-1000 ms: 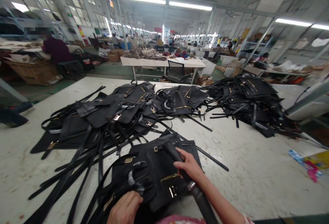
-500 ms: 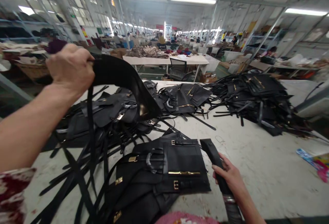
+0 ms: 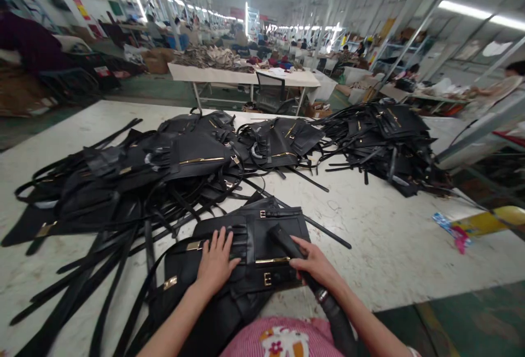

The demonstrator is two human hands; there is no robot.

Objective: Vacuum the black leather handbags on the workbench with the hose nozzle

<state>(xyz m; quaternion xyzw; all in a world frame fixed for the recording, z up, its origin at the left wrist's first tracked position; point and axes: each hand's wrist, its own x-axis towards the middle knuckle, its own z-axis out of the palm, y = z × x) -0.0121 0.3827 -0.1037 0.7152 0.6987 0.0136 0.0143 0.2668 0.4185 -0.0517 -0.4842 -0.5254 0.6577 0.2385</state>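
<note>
A black leather bag panel [image 3: 270, 220] with gold buckles and a gold bar lies at the near edge of the white table [image 3: 389, 247]. My left hand [image 3: 216, 262] rests flat on its left part, fingers spread. My right hand [image 3: 315, 267] grips a black hose nozzle [image 3: 287, 245] whose tip touches the panel's middle. The hose runs back under my right forearm. More black panels are stacked under this one.
A large heap of black panels and straps [image 3: 135, 171] covers the table's left and middle. Another pile [image 3: 385, 138] sits at the far right. A yellow and pink packet [image 3: 471, 224] lies at the right edge. Other tables and workers fill the hall behind.
My left hand, which held a black panel up in the air, has let it go onto the left heap and come down flat on the near panel. My right hand brought the nozzle onto that panel.
</note>
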